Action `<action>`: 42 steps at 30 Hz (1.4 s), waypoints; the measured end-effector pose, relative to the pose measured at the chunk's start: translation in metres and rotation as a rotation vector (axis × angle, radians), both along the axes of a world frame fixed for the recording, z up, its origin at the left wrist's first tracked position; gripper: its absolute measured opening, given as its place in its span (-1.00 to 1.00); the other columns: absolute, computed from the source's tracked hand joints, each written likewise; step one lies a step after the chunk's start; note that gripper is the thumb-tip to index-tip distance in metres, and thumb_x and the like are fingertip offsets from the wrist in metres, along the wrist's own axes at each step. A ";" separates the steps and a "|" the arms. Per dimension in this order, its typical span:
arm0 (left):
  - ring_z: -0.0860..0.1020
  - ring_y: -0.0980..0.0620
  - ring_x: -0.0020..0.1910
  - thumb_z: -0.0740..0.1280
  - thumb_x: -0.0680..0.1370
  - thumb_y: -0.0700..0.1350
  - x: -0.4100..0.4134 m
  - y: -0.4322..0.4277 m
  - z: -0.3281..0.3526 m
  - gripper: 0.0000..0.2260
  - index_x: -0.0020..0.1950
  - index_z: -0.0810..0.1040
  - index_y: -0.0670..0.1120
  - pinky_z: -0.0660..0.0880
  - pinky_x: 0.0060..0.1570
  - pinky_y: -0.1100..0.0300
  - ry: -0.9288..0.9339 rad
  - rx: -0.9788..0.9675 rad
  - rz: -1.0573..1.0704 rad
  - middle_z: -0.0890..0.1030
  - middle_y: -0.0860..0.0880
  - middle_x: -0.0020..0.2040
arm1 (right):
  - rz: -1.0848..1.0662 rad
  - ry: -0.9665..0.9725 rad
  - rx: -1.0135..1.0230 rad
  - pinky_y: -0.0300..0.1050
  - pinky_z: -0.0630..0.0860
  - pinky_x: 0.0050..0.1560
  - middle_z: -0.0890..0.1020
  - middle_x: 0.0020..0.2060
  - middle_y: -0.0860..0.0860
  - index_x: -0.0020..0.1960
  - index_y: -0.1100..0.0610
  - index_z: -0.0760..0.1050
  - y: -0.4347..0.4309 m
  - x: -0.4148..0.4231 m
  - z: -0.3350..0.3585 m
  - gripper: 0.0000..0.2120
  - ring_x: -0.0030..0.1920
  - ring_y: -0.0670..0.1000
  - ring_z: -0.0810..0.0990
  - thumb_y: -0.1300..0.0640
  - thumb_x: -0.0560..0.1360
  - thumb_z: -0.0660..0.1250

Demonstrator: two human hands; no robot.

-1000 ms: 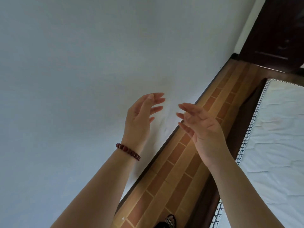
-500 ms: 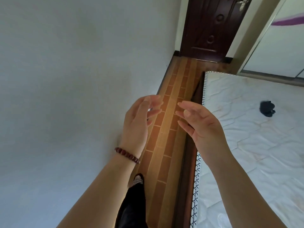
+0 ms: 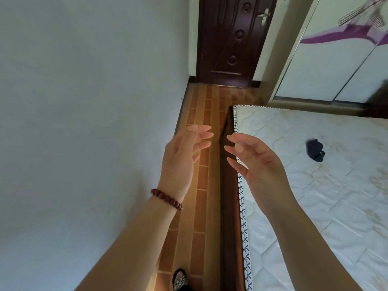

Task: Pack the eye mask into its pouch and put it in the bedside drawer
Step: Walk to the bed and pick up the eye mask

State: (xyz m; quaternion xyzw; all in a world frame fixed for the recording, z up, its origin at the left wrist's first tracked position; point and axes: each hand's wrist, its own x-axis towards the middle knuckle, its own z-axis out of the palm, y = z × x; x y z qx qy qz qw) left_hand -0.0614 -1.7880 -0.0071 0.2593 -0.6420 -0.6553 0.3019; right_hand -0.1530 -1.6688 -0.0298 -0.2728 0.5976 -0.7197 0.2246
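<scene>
Mask: dark bundle [image 3: 315,150] lying on the mattress [image 3: 315,217], right of frame centre; probably the eye mask, perhaps with its pouch, though too small to tell which; nothing touches it
Pouch and drawer: neither can be made out as a separate thing in view
Right hand [image 3: 258,162]: raised at mid-frame over the mattress edge; fingers spread and loosely bent, holding nothing; well apart from the bundle
Left hand [image 3: 180,156]: raised near the other, over the floor [image 3: 199,217]; fingers relaxed, empty; bead bracelet [image 3: 167,199] on the wrist
Progress: by my reading nothing is done yet; picking up, packing into the pouch and stowing in the drawer all remain
Surroundings: wall [image 3: 84,122] filling the left; dark door [image 3: 231,38] at top centre; wardrobe [image 3: 336,70] at upper right; sandalled foot [image 3: 179,280] at the bottom edge
</scene>
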 end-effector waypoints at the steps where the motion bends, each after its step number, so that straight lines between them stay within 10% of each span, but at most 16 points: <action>1: 0.62 0.22 -0.03 0.11 0.60 0.04 -0.016 -0.015 0.001 -0.69 -0.21 0.59 0.24 0.45 0.18 0.06 0.007 -0.005 -0.012 0.67 0.23 -0.11 | -0.014 0.007 -0.002 -0.15 0.56 0.12 0.67 0.04 -0.11 0.02 -0.08 0.61 -0.014 -0.014 0.000 -0.84 0.14 -0.03 0.62 0.08 0.47 0.34; 42: 0.64 0.11 -0.03 0.11 0.60 0.03 -0.487 -0.318 -0.017 -0.75 -0.13 0.57 0.15 0.48 0.16 0.03 -0.043 0.008 -0.007 0.68 0.12 -0.09 | -0.034 -0.070 0.033 -0.14 0.55 0.16 0.67 0.06 -0.12 0.00 -0.09 0.61 -0.319 -0.485 -0.015 -0.77 0.14 -0.05 0.62 -0.06 0.36 0.36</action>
